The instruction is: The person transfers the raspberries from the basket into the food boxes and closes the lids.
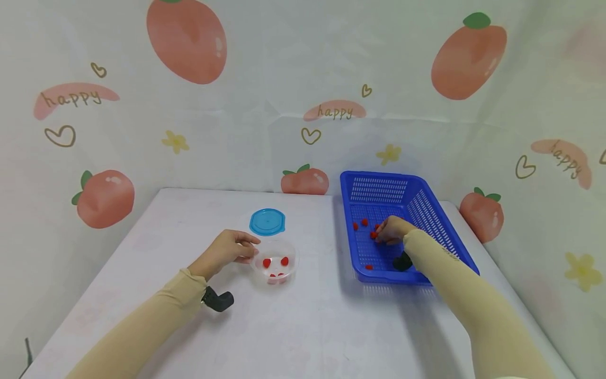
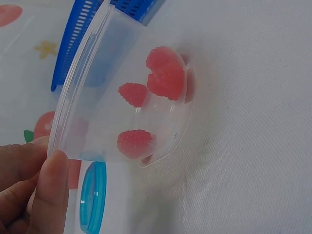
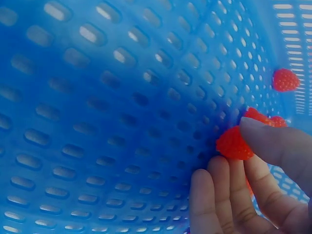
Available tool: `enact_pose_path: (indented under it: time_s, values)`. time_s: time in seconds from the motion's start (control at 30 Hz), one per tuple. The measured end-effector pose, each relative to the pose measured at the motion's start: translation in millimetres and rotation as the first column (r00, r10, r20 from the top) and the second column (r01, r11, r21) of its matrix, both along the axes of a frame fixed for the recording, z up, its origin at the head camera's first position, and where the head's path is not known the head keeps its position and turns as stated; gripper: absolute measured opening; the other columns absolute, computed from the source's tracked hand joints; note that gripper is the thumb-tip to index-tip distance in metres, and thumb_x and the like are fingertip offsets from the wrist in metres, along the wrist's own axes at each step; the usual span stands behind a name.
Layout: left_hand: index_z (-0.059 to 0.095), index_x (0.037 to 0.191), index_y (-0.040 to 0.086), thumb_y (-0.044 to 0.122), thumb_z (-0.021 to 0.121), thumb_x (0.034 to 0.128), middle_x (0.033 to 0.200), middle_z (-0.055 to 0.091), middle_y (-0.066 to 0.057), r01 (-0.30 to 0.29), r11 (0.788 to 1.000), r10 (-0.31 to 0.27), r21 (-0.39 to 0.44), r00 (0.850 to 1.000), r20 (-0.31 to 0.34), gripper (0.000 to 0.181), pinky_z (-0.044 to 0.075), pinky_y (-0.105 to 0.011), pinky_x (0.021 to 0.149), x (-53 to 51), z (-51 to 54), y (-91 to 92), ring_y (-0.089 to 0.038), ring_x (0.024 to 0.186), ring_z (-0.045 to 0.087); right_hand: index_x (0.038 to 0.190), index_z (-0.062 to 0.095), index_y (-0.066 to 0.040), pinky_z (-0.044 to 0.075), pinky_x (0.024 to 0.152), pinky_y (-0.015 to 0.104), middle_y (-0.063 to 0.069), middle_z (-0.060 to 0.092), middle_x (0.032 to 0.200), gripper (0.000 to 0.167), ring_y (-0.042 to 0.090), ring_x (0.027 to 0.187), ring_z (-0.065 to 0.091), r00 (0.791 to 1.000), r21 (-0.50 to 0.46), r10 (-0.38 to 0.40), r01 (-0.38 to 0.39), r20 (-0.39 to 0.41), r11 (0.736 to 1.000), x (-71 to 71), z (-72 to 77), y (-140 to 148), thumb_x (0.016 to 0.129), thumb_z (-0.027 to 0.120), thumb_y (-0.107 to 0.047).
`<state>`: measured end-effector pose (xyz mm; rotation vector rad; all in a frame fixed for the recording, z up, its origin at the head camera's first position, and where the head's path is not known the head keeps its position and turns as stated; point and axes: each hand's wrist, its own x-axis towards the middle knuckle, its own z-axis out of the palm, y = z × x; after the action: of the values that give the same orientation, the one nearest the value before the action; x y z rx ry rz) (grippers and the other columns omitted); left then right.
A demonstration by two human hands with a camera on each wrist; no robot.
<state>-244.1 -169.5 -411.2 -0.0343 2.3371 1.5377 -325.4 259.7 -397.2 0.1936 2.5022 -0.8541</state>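
Observation:
In the left wrist view, my left hand (image 1: 229, 247) pinches the rim of a clear plastic container (image 2: 105, 117) between thumb and fingers. Several red raspberries (image 2: 134, 143) lie at the bottom of it, seen through the wall. My right hand (image 1: 395, 230) is down inside a blue plastic basket (image 1: 351, 237). Its thumb and fingers pinch a raspberry (image 3: 234, 144) low over the slotted floor. Other raspberries (image 3: 285, 80) are scattered in the basket, a few just beyond the thumb and partly hidden by it.
Behind the container, a blue lid (image 1: 267, 222) lies flat on the white-covered table (image 1: 312, 326). The basket's raised walls surround my right hand. A patterned cloth (image 1: 246, 95) hangs along the table's back edge. Each wrist carries a black device (image 1: 219, 300).

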Motion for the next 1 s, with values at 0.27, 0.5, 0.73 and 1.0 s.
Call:
enact_pose_path:
  time_s: [0.27,0.5,0.73,1.0]
  values:
    - [0.062,0.119,-0.006,0.006,0.07,0.0859,0.09,0.062,-0.009,0.029,0.999,-0.028,0.029,0.999,-0.033,0.036,0.06,-0.027,0.071,-1.0,-1.3,-2.4,-0.013,0.072,0.064,0.088,0.063,-0.002,0.058,0.077,0.03,0.007,0.061,0.088,0.01,0.018,0.082,0.058,0.999,-0.04,-0.001,0.003,0.043,0.999,1.2,10.2,1.4,0.084,0.071,-0.006]
    - [0.063,0.119,-0.005,0.008,0.071,0.0855,0.09,0.062,-0.009,0.023,1.0,-0.022,0.019,0.999,-0.025,0.037,0.06,-0.027,0.071,0.0,0.1,-1.9,-0.013,0.072,0.063,0.09,0.062,-0.001,0.058,0.082,0.033,0.003,0.061,0.088,0.007,0.015,0.082,0.058,1.0,-0.069,-0.023,0.022,-0.005,0.997,7.0,15.2,-2.1,0.086,0.067,-0.002]
    - [0.063,0.119,-0.005,0.007,0.07,0.0858,0.091,0.062,-0.01,0.021,1.0,-0.02,0.017,1.0,-0.024,0.036,0.06,-0.027,0.071,-0.7,0.9,-1.2,-0.014,0.073,0.063,0.099,0.065,0.005,0.057,0.084,0.034,0.005,0.066,0.09,0.015,0.016,0.084,0.06,0.999,-0.085,0.019,-0.023,-0.047,0.996,8.8,21.8,-3.8,0.087,0.067,-0.004]
    - [0.063,0.119,-0.005,0.007,0.07,0.0864,0.091,0.063,-0.01,0.023,1.0,-0.022,0.017,1.0,-0.019,0.035,0.06,-0.027,0.071,-0.9,1.9,-0.6,-0.014,0.074,0.063,0.117,0.06,0.009,0.051,0.098,0.042,0.015,0.068,0.105,0.031,0.028,0.099,0.064,0.994,-0.162,0.057,-0.071,-0.093,0.984,17.3,39.5,-10.0,0.091,0.064,-0.007]
